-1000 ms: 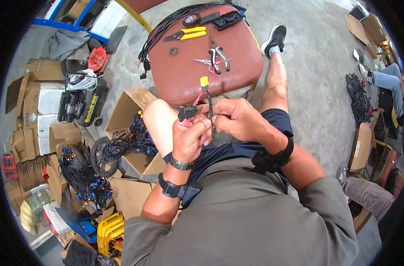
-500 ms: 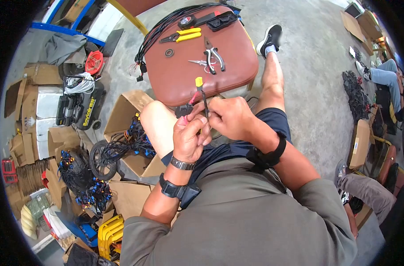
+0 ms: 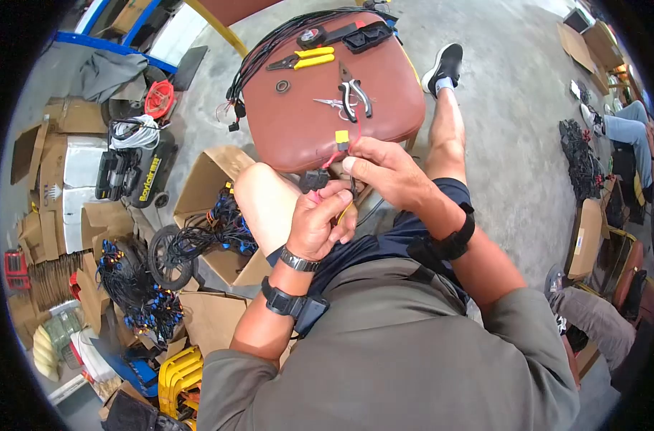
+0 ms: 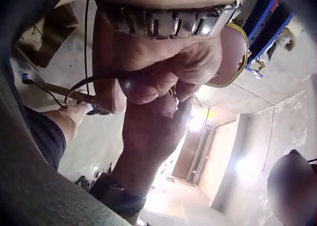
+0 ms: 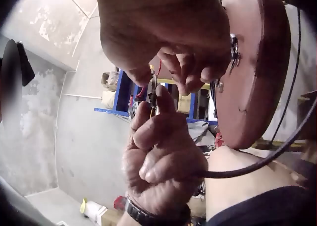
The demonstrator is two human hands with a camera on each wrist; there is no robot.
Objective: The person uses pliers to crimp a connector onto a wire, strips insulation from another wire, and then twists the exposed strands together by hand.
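Observation:
In the head view my left hand (image 3: pixel 321 221) grips a wiring cable in front of my lap, its thumb pressed to the curled index finger. A black connector (image 3: pixel 314 179) sticks out just above that hand, and a yellow plug (image 3: pixel 342 136) on short red and black wires stands beyond it. My right hand (image 3: pixel 386 171) is beside the wires, thumb and index finger parted around them close to the yellow plug. The right wrist view shows the thumb near the wires, the other fingers loosely bent. The cable's black tail (image 5: pixel 247 170) trails out from the left palm.
A brown padded chair seat (image 3: pixel 284 136) ahead bears yellow-handled wire strippers (image 3: pixel 309 57), pliers (image 3: pixel 353 90), scissors (image 3: pixel 330 102), tape (image 3: pixel 313 36) and a cable bundle (image 3: pixel 254 61). Left stands a cardboard box (image 3: pixel 219 169) of wiring and an air compressor (image 3: pixel 146 169). Other people sit at far right.
My right thumb and fingers have come off the black wire they pinched and shifted forward toward the yellow plug. The left hand keeps its grip on the cable.

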